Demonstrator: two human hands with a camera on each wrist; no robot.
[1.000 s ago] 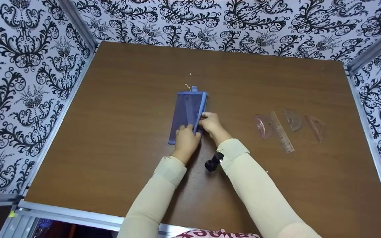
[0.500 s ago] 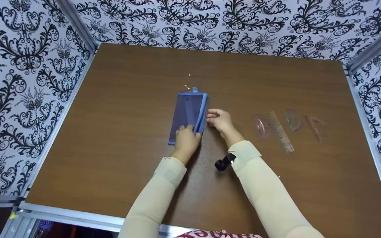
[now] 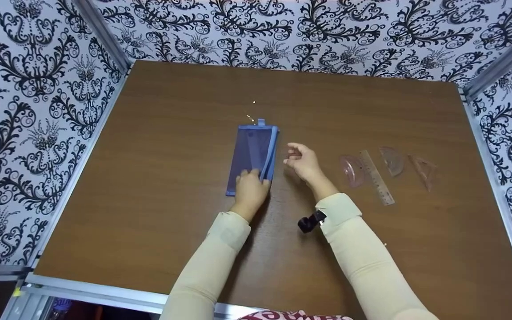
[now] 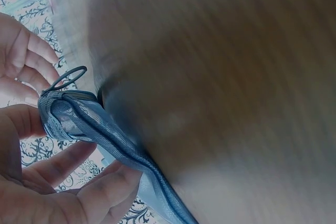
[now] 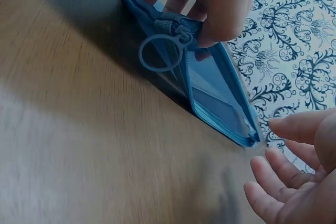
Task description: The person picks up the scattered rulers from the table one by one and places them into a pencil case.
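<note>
The flat blue rectangular pouch (image 3: 250,149) is sheer mesh with matt cloth trim (image 3: 270,151). Toward the right edge of the smooth brown wooden table (image 3: 162,160), the pinkish half-round protractor (image 3: 352,170) is glossy plastic, beside a straight clear-plastic ruler (image 3: 377,178).

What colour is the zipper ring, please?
The zipper ring is greyish blue, clearest in the right wrist view.

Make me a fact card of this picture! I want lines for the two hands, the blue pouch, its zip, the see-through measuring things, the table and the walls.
Left hand: holds the near end of the pouch
Right hand: beside the pouch, not touching it
Pouch: blue, see-through, on the table
Zip: open, with a round pull ring
Measuring things, left to right: pinkish protractor, ruler, clear protractor, triangle
Table: brown
Walls: white, black swirls
</note>
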